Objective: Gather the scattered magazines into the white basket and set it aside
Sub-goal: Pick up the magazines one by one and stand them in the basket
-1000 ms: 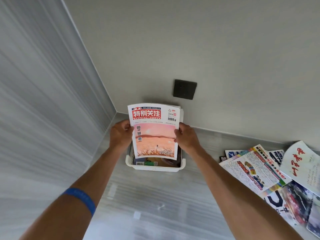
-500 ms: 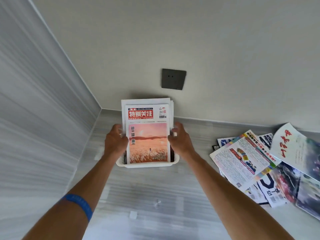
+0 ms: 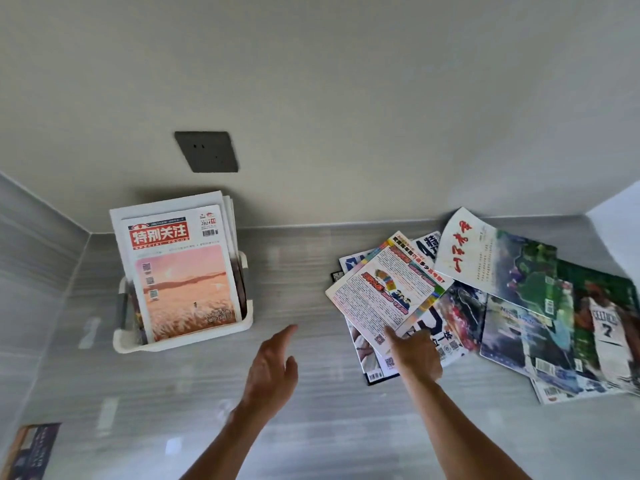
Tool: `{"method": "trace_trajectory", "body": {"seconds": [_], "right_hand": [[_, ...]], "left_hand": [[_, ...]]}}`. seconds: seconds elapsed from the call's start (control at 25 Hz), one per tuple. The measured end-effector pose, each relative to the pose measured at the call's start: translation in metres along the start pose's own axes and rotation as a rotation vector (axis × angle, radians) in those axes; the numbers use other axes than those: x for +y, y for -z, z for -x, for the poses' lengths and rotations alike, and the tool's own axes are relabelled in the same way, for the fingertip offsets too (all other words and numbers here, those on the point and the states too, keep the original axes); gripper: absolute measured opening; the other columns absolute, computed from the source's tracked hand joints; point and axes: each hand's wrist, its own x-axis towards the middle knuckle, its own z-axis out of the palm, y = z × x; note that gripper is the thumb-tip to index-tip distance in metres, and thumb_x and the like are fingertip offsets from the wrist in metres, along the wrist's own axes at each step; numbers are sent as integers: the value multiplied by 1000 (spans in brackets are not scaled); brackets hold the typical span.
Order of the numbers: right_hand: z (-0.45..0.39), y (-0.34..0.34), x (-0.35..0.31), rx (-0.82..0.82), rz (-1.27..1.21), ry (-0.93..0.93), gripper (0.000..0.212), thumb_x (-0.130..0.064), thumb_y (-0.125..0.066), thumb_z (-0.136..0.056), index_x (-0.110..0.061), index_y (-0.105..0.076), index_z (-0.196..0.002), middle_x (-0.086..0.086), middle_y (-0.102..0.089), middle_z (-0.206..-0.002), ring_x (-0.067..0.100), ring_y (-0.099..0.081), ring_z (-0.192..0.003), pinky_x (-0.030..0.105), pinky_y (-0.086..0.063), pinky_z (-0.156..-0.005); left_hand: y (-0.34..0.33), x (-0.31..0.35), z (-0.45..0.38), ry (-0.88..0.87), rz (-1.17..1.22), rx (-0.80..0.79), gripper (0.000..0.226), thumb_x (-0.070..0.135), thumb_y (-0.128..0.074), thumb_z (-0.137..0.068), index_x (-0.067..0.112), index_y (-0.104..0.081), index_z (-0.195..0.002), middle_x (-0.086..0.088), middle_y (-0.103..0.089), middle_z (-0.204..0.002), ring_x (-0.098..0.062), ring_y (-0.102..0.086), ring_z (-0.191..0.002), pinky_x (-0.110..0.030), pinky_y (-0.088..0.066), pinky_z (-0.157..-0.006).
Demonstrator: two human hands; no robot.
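A white basket (image 3: 180,342) stood at centre left of the frame against the wall, with upright magazines in it, the front magazine (image 3: 183,271) showing a red title block and a pink sunset cover. At right, a scattered pile of magazines (image 3: 502,306) lay overlapping on the grey surface (image 3: 311,427). The left hand (image 3: 273,370) hovered with fingers extended over the bare surface at lower centre, while the right hand (image 3: 414,355) touched the near edge of the text-covered magazine (image 3: 384,292) topping the pile.

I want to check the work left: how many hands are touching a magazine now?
1. The right hand rests its fingers on the near edge of the colourful text magazine atop the scattered pile. The left hand touches nothing, between the white basket and the pile.
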Motion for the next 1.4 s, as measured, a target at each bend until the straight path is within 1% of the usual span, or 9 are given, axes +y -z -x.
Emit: {"method": "trace_trajectory", "body": {"seconds": [0.24,0.44,0.56,0.72,0.92,1.0,1.12,1.2,1.4], "right_hand": [[-10,-20,-3,15,-5,48,89,-73,-60,-74,3,-48,-120,21,-64,-113,36,-65,-96,41,-52,-77],[-19,-10,-1,-145,-476,96,30,-31,-67,-83,-9,-60,-103,9,-74,-94,30,-69,-84,39,-57,-71],[14,2,-1,-100,-641,364,16,-5,-58,-76,-15,-59,-89,-8,-68,-74,12,-66,-62,25,-50,-47],[73,3,2,42,-346,914,31,-3,-65,-66,-19,-54,-89,-5,-60,-97,13,-58,-66,22,-50,-49],[117,-6,0,-204,-213,1243,28,-42,-60,-87,-25,-53,-108,-7,-52,-112,8,-63,-84,25,-58,-62],[114,1,-14,-359,-386,1101,35,-50,-56,-92,-27,-51,-118,-16,-52,-118,2,-64,-85,19,-55,-62],[86,25,-45,-511,-714,740,54,-18,-71,-84,-27,-44,-129,-32,-61,-109,9,-71,-73,15,-53,-54],[65,39,-70,-777,-766,611,57,-4,-74,-78,-29,-51,-124,-22,-71,-106,12,-74,-80,19,-56,-57],[90,14,-94,-763,-454,775,16,-8,-68,-88,-25,-69,-89,5,-77,-98,5,-70,-72,17,-51,-61]], "left_hand": [[-18,1,9,114,-58,0,56,6,-55,-86,20,-47,-140,-1,-54,-142,-17,-49,-131,-27,-38,-106],[-24,3,21,122,-41,72,45,4,-56,-85,23,-59,-125,4,-66,-126,-13,-60,-115,-22,-45,-94],[-29,31,8,124,146,122,35,4,-57,-85,35,-67,-98,14,-73,-99,-3,-68,-89,-26,-54,-77],[-25,87,-10,-26,474,107,25,40,-72,-80,33,-63,-103,15,-75,-91,-4,-72,-78,-21,-56,-63],[6,83,-6,175,195,299,24,16,-58,-87,15,-56,-111,-7,-72,-114,-18,-67,-71,-16,-51,-48],[33,65,7,55,350,240,25,15,-58,-88,16,-60,-113,-6,-71,-118,-17,-72,-82,-18,-56,-57],[81,37,25,-166,715,74,37,2,-58,-90,14,-59,-124,1,-71,-120,-15,-70,-103,-28,-59,-79],[102,18,34,-173,805,12,39,-4,-54,-92,14,-58,-126,6,-69,-124,-17,-65,-114,-29,-56,-88],[107,-32,53,151,468,365,28,0,-62,-90,23,-73,-102,26,-75,-86,11,-68,-84,-10,-53,-73]]}}
